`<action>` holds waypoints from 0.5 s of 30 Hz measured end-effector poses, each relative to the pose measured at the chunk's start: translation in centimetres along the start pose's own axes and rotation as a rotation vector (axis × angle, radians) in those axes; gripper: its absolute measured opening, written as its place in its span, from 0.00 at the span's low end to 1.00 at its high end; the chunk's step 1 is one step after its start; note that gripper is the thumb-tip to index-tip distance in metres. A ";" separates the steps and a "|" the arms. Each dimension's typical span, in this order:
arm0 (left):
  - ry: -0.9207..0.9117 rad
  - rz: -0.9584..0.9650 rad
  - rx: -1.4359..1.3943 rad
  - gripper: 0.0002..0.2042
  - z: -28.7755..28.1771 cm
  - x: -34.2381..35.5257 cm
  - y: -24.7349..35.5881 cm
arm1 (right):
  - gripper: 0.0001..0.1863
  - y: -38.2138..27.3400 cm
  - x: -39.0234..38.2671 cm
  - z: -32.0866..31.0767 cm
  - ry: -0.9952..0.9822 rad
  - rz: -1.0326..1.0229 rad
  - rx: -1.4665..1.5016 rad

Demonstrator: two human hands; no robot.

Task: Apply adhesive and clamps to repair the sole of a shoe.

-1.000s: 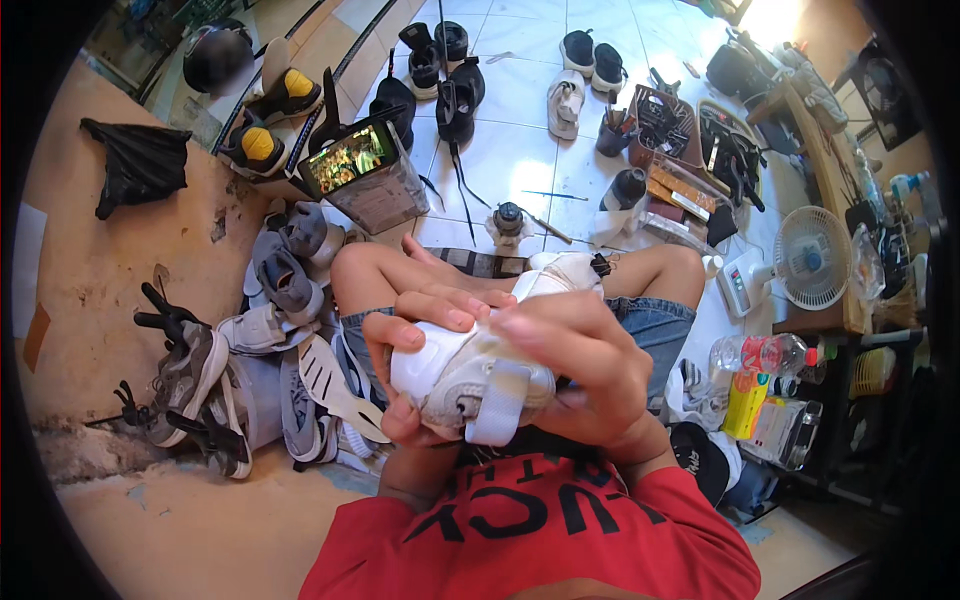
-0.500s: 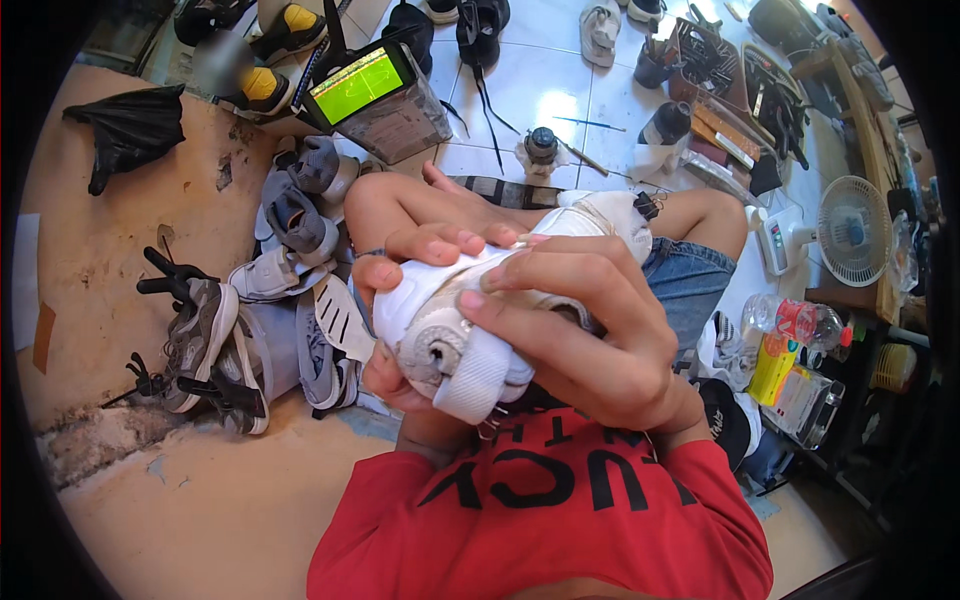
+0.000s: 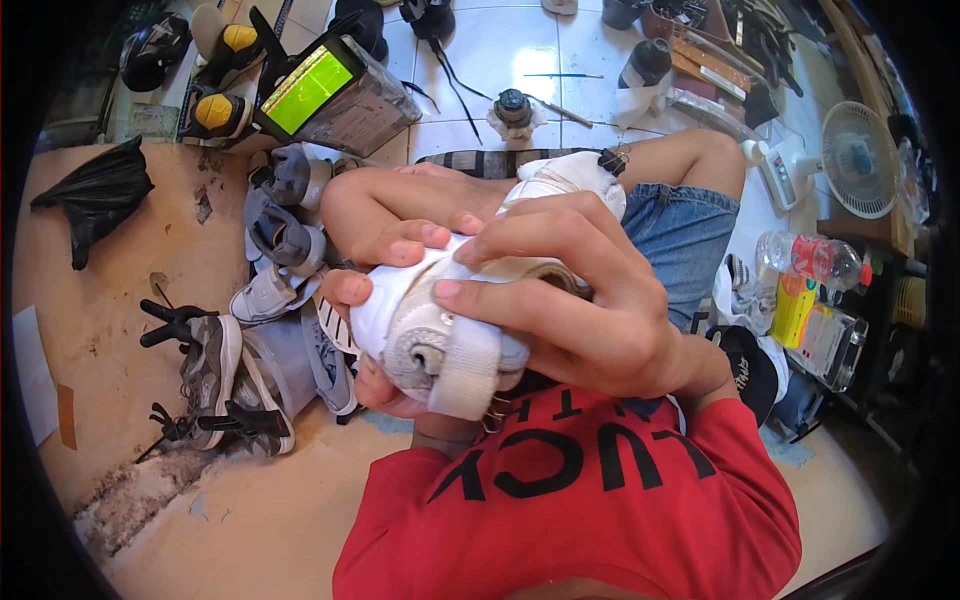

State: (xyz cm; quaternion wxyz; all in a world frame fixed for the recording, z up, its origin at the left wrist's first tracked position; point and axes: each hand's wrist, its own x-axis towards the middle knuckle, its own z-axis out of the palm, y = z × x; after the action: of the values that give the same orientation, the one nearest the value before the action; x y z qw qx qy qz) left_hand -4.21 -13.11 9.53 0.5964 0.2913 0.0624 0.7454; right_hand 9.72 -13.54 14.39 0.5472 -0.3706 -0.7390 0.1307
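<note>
clasping a smooth, rounded white shoe point(image 3: 415, 325) in left grip point(image 3: 395, 250), pinching it beside a woven strap point(image 3: 468, 370) with right grip point(image 3: 612, 300); hiding left palm.

At eleven o'clock, the rectangular black-framed screen point(image 3: 310, 90) has turned bright green; the bare right hand point(image 3: 590, 290), blurred earlier, has steadied.

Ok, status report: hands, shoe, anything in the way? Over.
Left fingers grip the white shoe. Right hand touches it, covering part from view. White strap lies across the shoe's near end.
</note>
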 end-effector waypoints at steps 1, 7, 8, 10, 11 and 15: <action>-0.073 0.043 0.033 0.23 -0.4 0.2 -0.2 | 0.22 -0.2 -0.1 -0.3 -0.013 0.027 0.003; -0.140 0.148 0.102 0.23 0.5 0.5 -0.7 | 0.29 -0.6 -0.4 -0.6 -0.063 -0.002 0.013; -0.137 0.153 0.107 0.23 0.6 0.8 -0.4 | 0.29 -0.6 -0.4 -0.7 -0.065 -0.004 0.021; -0.215 0.155 0.172 0.22 0.6 1.4 -0.1 | 0.27 -0.6 -0.3 -0.9 -0.098 -0.039 0.009; -0.216 0.155 0.171 0.22 -0.4 1.3 -0.6 | 0.27 -0.7 -0.3 -0.9 -0.097 -0.040 0.008; -0.261 0.176 0.028 0.22 -1.0 1.1 -1.0 | 0.26 -1.2 -0.4 -0.5 -0.089 -0.001 -0.008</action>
State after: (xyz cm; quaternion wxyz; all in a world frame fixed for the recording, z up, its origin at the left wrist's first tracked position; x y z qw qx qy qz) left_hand -4.01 -11.54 8.72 0.5277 0.3984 -0.0312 0.7495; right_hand 9.74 -14.78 14.97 0.5125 -0.3663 -0.7631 0.1441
